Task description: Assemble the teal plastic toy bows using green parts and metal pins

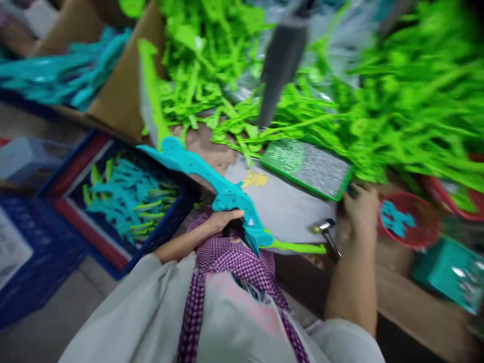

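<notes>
My left hand [227, 220] is wrapped round the grip of a toy bow [198, 169], with a blue body and a bright green limb at each end. The bow slants across in front of my apron, over the near edge of the work surface. My right hand [361, 204] is at the right end of a green tray [306, 169] filled with small silver pieces; its fingers are curled near a small dark thing I cannot make out. A hammer [325, 229] lies just left of my right forearm. Yellow flat pieces [255, 178] rest on the pale work board [291, 201].
Piles of green plastic parts [423, 96] cover the back. A dark, blurred pointed tool [282, 65] hangs overhead. At right are a red bowl [427, 239] with blue pieces and a teal box [434, 267]. A blue crate [113, 267] holding bow parts stands left, below a cardboard box [117, 96].
</notes>
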`<state>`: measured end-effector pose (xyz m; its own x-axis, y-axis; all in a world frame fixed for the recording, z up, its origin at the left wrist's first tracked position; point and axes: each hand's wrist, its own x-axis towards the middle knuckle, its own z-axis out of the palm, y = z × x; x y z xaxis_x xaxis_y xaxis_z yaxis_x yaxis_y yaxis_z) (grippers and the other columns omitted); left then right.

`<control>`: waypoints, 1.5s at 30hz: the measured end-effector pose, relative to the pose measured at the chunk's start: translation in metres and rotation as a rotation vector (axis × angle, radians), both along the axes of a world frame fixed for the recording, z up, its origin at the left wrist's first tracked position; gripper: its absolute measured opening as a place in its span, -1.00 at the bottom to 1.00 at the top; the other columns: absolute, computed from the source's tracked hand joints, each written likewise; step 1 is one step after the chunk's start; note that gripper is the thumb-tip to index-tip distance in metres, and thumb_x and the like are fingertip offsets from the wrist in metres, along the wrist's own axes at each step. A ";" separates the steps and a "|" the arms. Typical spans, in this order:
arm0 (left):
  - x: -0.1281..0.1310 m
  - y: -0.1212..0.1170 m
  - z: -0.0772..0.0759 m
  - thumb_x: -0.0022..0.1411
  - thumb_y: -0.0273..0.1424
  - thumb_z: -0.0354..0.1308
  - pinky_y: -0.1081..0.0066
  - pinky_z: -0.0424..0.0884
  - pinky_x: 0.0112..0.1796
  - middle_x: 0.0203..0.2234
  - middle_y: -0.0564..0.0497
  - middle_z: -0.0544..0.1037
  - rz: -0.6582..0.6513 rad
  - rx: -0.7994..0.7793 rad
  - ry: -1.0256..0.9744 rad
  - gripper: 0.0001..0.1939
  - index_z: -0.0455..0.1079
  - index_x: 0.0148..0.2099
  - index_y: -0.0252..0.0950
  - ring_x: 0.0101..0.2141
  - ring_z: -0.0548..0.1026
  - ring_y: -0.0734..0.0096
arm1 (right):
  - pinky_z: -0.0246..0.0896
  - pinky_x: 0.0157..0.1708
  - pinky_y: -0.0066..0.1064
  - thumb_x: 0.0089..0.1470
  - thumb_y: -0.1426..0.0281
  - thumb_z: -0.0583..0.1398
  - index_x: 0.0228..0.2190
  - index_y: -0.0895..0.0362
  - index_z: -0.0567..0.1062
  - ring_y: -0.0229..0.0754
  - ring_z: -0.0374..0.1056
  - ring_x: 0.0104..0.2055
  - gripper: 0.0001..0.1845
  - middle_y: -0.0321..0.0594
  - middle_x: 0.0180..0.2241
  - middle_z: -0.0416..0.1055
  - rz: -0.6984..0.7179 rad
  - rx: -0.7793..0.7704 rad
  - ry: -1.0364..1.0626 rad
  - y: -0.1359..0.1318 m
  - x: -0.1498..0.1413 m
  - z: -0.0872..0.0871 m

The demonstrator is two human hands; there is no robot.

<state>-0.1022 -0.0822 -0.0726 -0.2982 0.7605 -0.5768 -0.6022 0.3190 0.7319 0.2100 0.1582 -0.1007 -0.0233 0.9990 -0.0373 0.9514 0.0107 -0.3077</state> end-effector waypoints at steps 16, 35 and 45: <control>-0.038 -0.047 -0.015 -0.32 -0.23 0.55 0.07 0.35 0.10 -0.28 0.01 0.67 0.098 0.109 -0.015 -0.48 0.54 -0.24 -0.24 -0.24 0.57 0.20 | -0.05 -0.33 -0.24 0.20 0.49 0.05 -0.02 0.46 0.54 -0.08 0.16 -0.36 -0.58 0.20 -0.22 0.42 0.021 0.071 -0.298 -0.025 -0.026 0.013; -0.071 -0.069 -0.032 -0.30 -0.24 0.46 0.12 0.50 0.03 -0.36 0.06 0.63 0.188 0.015 0.072 -0.46 0.51 -0.16 -0.16 -0.07 0.57 0.03 | 0.24 -0.19 -0.31 0.09 0.35 0.16 -0.25 0.31 0.59 -0.02 0.44 -0.22 -0.69 0.13 -0.23 0.60 -0.098 -0.116 -0.003 -0.010 -0.018 0.033; -0.112 -0.096 -0.038 -0.25 -0.40 0.40 0.30 0.50 -0.14 -0.42 0.10 0.63 0.539 0.046 0.072 -0.63 0.48 -0.27 -0.22 -0.28 0.59 0.26 | 0.02 -0.41 -0.13 0.09 0.33 0.13 -0.21 0.32 0.68 0.07 0.29 -0.43 -0.59 0.10 -0.55 0.41 -0.349 0.075 -0.259 -0.009 0.057 0.089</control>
